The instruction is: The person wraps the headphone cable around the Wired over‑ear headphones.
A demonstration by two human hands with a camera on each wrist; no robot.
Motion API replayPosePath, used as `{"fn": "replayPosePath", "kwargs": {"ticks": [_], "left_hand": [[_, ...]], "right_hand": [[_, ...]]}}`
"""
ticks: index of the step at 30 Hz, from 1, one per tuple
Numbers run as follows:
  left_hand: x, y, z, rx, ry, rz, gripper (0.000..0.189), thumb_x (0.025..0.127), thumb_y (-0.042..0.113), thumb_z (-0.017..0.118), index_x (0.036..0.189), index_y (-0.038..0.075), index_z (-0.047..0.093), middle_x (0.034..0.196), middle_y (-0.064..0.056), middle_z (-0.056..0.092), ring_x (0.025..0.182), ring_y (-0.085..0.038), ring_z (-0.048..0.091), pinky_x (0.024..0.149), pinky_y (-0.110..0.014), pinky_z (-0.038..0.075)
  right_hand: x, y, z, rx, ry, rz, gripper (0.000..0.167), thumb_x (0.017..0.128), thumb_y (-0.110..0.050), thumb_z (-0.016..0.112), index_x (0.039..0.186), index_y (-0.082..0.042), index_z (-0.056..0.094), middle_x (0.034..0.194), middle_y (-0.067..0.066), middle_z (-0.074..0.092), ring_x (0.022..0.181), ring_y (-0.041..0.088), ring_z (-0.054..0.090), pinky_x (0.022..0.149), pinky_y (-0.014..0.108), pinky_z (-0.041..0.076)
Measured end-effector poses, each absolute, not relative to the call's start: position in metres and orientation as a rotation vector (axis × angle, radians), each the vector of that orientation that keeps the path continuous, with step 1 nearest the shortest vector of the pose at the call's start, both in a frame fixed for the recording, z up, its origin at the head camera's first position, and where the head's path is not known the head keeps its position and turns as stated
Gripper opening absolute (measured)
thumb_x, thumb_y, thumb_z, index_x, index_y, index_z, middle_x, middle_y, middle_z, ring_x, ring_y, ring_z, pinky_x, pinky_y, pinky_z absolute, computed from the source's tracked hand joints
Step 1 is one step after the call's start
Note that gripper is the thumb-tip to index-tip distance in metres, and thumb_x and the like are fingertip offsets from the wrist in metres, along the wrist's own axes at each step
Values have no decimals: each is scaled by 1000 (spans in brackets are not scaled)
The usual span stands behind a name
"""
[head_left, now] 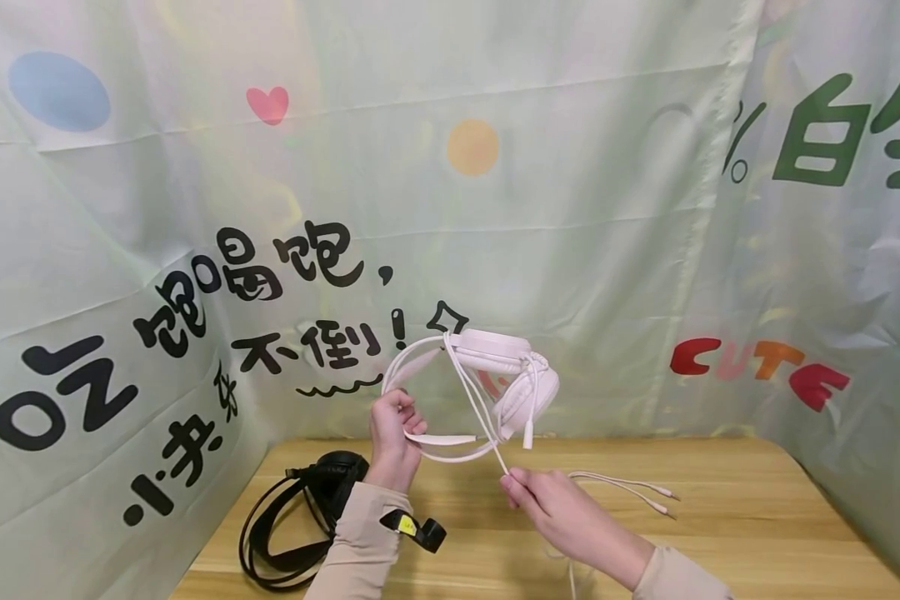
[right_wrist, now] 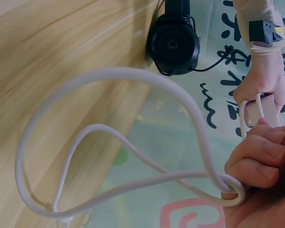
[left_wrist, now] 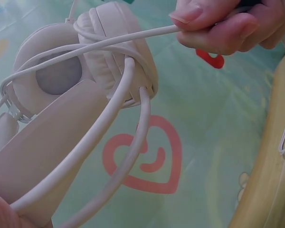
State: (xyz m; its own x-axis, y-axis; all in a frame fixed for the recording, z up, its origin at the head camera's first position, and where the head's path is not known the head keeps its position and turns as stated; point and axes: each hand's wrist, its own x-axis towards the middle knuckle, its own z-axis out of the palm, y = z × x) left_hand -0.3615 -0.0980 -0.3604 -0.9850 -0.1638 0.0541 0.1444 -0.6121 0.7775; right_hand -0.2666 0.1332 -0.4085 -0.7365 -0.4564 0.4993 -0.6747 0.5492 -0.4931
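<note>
White headphones (head_left: 492,343) are held up above the table, both ear cups to the right. My left hand (head_left: 394,437) grips them by the headband (left_wrist: 47,128), fingers curled round it. A white cable (left_wrist: 137,35) wraps across the ear cups and headband. My right hand (head_left: 570,512) pinches that cable between thumb and fingers, drawn taut from the headphones. Beyond the pinch, a loose loop of cable (right_wrist: 118,73) hangs out in the right wrist view. Two thin plug ends (head_left: 660,505) lie on the table behind my right hand.
Black headphones (head_left: 339,479) with a coiled black cable lie on the wooden table (head_left: 735,533), left of my left forearm. A printed cloth curtain (head_left: 570,275) stands along the back and both sides. A black camera strap (head_left: 412,527) circles my left wrist.
</note>
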Motion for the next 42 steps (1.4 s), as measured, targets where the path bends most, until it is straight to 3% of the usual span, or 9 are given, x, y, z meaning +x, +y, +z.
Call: {"fn": "replayPosePath", "kwargs": {"ticks": [14, 42], "left_hand": [[-362, -105, -354, 3, -1248, -2695, 21, 84, -1, 42, 75, 18, 37, 60, 9, 28, 49, -4, 25, 45, -15, 24], [-357, -121, -355, -160, -1193, -2856, 29, 91, -1, 35, 71, 20, 34, 54, 11, 28, 43, -3, 25, 39, -14, 24]], "right_hand": [[-267, 143, -408, 1007, -2493, 1104, 35, 116, -16, 42, 85, -20, 58, 66, -20, 36, 54, -8, 30, 47, 17, 32], [-283, 178, -425, 1119, -2637, 1342, 34, 118, -23, 36, 93, -16, 59, 66, -16, 38, 56, -6, 35, 47, 19, 32]]}}
